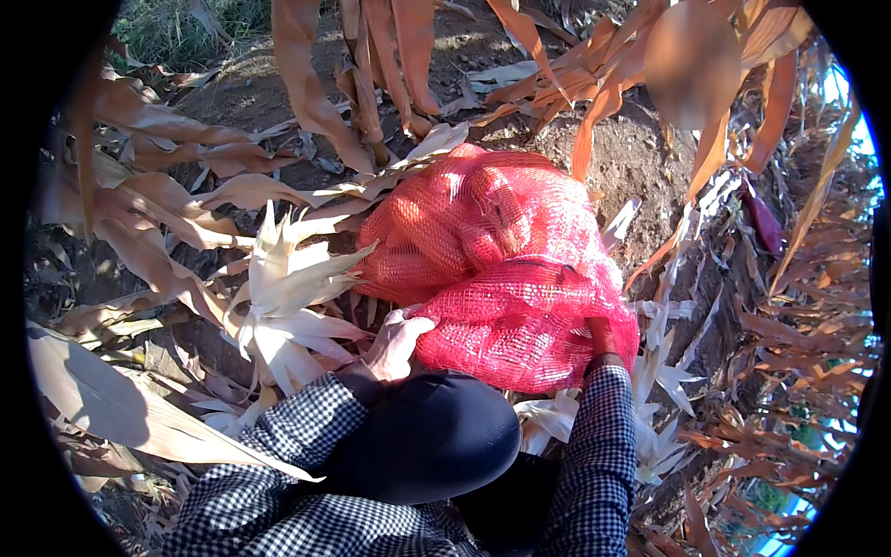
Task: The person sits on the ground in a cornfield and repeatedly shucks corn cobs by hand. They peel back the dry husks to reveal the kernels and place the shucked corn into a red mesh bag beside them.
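Observation:
A red mesh sack (445,230) with corn cobs in it lies on the ground in front of my knees. My left hand (398,342) is closed on the left edge of the sack's loose mesh. At the right side of the same mesh is my right hand (600,334), partly covered by the netting; its fingers are hidden, so its grip does not show. The loose part of the sack (515,341) spreads between both hands, just beyond my dark-clad knee (424,435).
Pale open corn husks (285,299) lie left of the sack. Dry corn leaves (306,83) hang beyond it and over the left side. A dark red object (762,219) lies among the stalks at right. Bare soil (640,167) shows beyond the sack.

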Motion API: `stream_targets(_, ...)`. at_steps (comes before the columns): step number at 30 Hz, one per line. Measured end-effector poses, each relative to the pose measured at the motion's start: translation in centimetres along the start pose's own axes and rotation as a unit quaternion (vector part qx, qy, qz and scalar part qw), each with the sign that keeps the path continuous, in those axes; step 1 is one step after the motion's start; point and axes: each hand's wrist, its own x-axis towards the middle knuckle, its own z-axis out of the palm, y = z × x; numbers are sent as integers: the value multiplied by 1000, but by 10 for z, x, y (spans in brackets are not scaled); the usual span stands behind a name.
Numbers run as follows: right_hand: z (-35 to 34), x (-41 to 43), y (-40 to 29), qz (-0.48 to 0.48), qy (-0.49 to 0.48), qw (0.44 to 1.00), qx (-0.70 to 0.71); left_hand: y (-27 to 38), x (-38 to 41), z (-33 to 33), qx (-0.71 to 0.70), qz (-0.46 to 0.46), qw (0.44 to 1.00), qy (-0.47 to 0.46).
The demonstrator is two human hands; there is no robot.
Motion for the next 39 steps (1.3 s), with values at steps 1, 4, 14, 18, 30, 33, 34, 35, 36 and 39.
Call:
stream_targets(1, -4, -2, -3, 0, 9, 1000, 0, 1, 1, -1, -80, -70, 994, 1)
stream_targets(4, -16, -8, -10, 0, 34, 999, 2, -5, -2, -4, 32, 7, 999, -17)
stream_targets(14, -1, 28, 30, -34, -15, 999, 9, -10, -3, 5, -193, -137, 968, 80)
stream_targets(18, 8, 54, 70, -63, -54, 995, 58, 0, 1, 5, -127, -131, 981, 69)
stream_targets(30, -72, -36, -129, -133, -98, 692, 703, 40, 6, 10, -425, -203, 877, 92)
stream_targets(33, -61, -72, -174, -420, -145, 824, 352, 70, 13, -6, -428, -165, 874, 162)
stream_targets(34, -75, -108, -191, -309, -192, 867, 341, 86, 12, -10, -435, -148, 878, 137)
stream_targets(35, -94, -130, -186, -376, -163, 858, 310, 77, 19, -21, -442, -159, 873, 131)
stream_targets(36, -106, -137, -169, -397, -100, 856, 317, 91, 23, -14, -438, -159, 878, 111)
stream_targets(39, -164, -146, -98, -298, 99, 898, 307, 107, 41, -19, -395, -162, 896, 122)
